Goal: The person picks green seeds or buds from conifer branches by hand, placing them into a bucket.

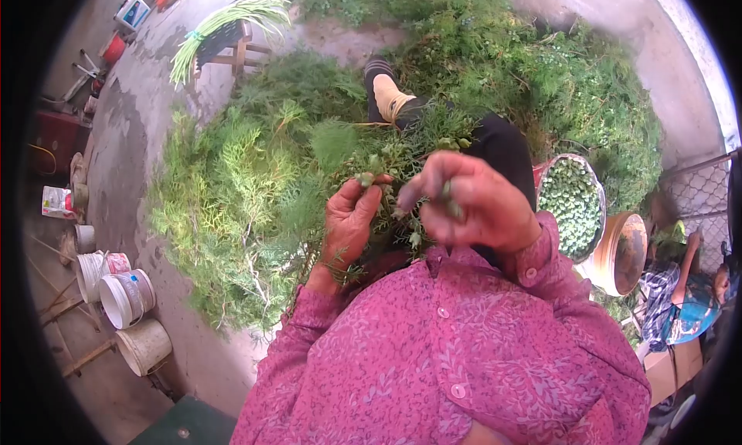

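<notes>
My left hand (352, 217) pinches a leafy conifer sprig (394, 163) with small green cones, thumb and forefinger closed at a cone (369, 179). Just to its right, my right hand (475, 202) is curled and smeared by motion. Small green cones (452, 205) show between its fingers. The sprig lies over my lap, between the two hands and my bent leg. A large heap of cut green branches (239, 205) spreads to the left. Right of my knee stands a bucket (602, 213) filled with loose green cones (570, 202).
More branches (533, 82) are piled ahead and to the right. A tan bucket (624, 252) lies tilted beside the full one. Another person's arm (686, 269) shows at far right. White buckets (116, 302) line the left, and long green stalks (224, 28) drape over a stool.
</notes>
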`<state>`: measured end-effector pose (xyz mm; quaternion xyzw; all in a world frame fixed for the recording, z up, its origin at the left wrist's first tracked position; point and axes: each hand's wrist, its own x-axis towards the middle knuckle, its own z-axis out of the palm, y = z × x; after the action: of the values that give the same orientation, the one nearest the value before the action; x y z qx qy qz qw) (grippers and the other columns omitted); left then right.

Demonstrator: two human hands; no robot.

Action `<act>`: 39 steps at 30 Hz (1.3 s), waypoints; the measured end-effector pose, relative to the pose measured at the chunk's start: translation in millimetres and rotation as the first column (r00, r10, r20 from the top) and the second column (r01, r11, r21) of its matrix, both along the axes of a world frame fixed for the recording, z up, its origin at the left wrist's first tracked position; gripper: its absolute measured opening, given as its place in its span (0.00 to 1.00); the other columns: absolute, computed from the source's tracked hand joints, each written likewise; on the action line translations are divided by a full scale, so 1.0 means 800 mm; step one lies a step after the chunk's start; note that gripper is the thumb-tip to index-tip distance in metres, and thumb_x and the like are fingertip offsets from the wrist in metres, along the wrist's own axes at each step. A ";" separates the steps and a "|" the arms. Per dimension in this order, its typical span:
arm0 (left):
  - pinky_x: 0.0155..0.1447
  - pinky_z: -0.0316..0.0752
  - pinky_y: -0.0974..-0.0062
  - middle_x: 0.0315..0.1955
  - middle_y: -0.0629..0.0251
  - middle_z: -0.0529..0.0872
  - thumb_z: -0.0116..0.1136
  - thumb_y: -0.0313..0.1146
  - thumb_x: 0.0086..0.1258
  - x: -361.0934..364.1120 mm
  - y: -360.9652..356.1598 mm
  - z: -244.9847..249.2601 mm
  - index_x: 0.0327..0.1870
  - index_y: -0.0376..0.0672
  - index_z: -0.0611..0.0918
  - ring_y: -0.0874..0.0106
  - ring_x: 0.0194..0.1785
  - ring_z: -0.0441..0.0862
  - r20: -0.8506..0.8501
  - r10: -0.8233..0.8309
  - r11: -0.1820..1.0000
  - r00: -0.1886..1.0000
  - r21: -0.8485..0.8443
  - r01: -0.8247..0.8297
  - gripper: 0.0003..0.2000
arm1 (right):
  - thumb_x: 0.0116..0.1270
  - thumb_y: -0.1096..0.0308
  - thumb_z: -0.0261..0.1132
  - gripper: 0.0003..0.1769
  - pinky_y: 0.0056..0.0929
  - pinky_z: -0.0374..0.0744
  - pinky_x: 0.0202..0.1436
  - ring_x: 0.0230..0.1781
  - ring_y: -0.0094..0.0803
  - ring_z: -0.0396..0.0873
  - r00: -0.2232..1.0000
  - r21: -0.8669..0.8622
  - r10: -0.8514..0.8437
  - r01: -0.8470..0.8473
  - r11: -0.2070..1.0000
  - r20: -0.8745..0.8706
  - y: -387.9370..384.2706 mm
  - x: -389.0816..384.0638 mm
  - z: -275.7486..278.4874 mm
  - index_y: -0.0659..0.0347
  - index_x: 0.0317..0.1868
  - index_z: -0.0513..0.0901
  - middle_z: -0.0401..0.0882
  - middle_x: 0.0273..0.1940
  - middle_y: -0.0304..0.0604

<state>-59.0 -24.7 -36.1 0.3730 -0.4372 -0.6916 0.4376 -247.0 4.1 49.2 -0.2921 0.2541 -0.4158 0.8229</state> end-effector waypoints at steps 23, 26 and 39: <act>0.39 0.65 0.87 0.31 0.74 0.74 0.51 0.29 0.68 0.012 -0.008 0.020 0.39 0.37 0.78 0.85 0.35 0.69 0.066 -0.343 0.938 0.937 -0.018 0.345 0.06 | 0.54 0.67 0.65 0.12 0.21 0.68 0.27 0.25 0.17 0.68 0.614 -0.455 -0.223 -0.251 0.854 -0.757 -0.041 0.004 -0.021 0.67 0.33 0.77 0.73 0.22 0.33; 0.40 0.66 0.85 0.32 0.73 0.76 0.51 0.29 0.67 0.010 -0.007 0.015 0.39 0.37 0.79 0.84 0.35 0.70 0.096 -0.342 0.936 0.935 -0.052 0.348 0.07 | 0.55 0.68 0.66 0.10 0.16 0.65 0.29 0.28 0.13 0.65 0.747 -0.321 -0.059 -0.212 0.923 -0.662 -0.039 0.000 -0.028 0.64 0.33 0.75 0.71 0.25 0.30; 0.39 0.65 0.86 0.31 0.74 0.75 0.52 0.27 0.66 0.004 -0.007 0.014 0.39 0.37 0.81 0.85 0.34 0.70 0.091 -0.322 0.947 0.942 0.022 0.321 0.07 | 0.63 0.70 0.57 0.07 0.11 0.62 0.17 0.17 0.14 0.66 0.977 0.003 -0.118 0.121 0.993 -0.176 -0.027 -0.022 -0.015 0.63 0.40 0.75 0.73 0.26 0.36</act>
<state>-56.2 -29.9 -24.6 0.3301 -0.5098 -0.7371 0.2965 -264.7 -17.5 37.3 -0.3064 0.3456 -0.4355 0.7727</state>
